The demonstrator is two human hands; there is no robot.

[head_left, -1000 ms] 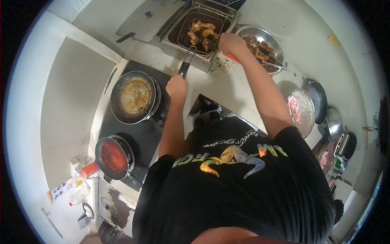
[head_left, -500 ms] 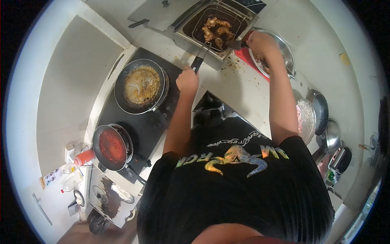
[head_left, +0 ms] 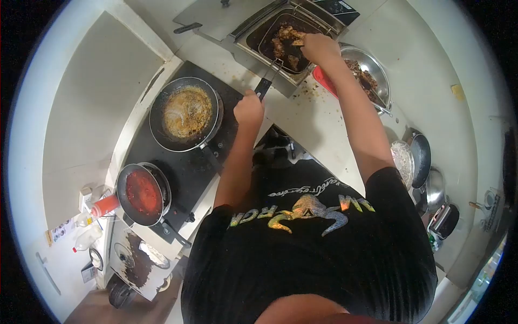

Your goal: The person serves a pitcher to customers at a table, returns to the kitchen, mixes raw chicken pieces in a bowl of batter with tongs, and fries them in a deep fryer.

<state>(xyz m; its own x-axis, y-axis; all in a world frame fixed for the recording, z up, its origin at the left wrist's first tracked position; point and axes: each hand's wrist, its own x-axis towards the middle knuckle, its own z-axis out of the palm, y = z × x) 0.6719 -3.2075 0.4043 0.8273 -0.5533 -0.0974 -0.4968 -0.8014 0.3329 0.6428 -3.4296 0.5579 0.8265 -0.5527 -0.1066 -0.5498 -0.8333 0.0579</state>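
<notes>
My left hand [head_left: 249,109] is closed around the black handle of the fryer basket [head_left: 263,88]. The wire basket sits in a steel deep fryer [head_left: 244,40], with browned fried pieces [head_left: 279,46] in it. Over the basket's right side, my right hand [head_left: 320,49] is closed on a flat-ended utensil [head_left: 298,42], mostly hidden by the fingers; its tip is among the fried pieces. Beside that forearm stands a steel bowl [head_left: 380,67] holding more browned pieces, with a red item [head_left: 324,82] partly under it.
Left, a black cooktop [head_left: 189,173] carries a pan with brownish oily residue [head_left: 186,113] and a pan of red sauce [head_left: 143,195]. Crumbs are scattered on the counter [head_left: 307,116]. At right are a bowl of white flour-like powder [head_left: 402,159] and a dark pan [head_left: 420,162].
My right hand has moved left from above the steel bowl to over the fryer basket, carrying the utensil. My left hand stays on the basket handle. The view has shifted slightly.
</notes>
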